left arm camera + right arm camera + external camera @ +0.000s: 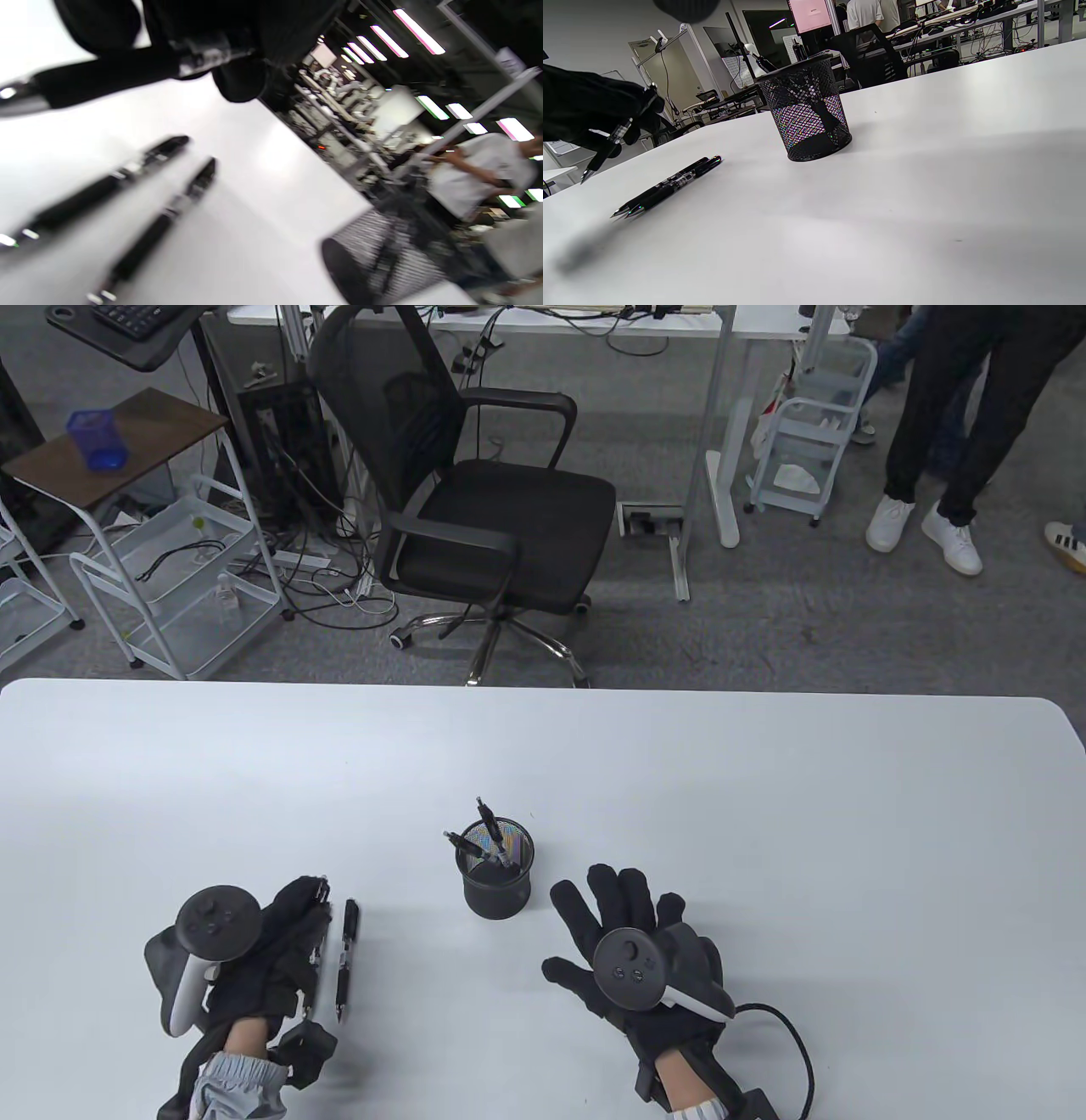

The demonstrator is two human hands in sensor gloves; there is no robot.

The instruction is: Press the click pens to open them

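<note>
My left hand [288, 916] pinches a black click pen [606, 148] and holds it tip down just above the table; the pen also shows blurred in the left wrist view [106, 72]. Two more black pens [670, 184] lie side by side on the white table to the right of that hand; one shows plainly in the table view [346, 959]. A black mesh pen cup [498, 869] stands mid-table with a few pens upright in it. My right hand [611, 908] is to the right of the cup, fingers spread, holding nothing.
The white table [764, 814] spreads wide behind and to the right of the cup. A black office chair [475, 517] stands beyond the far edge. The right glove's cable [793, 1035] loops near the front edge.
</note>
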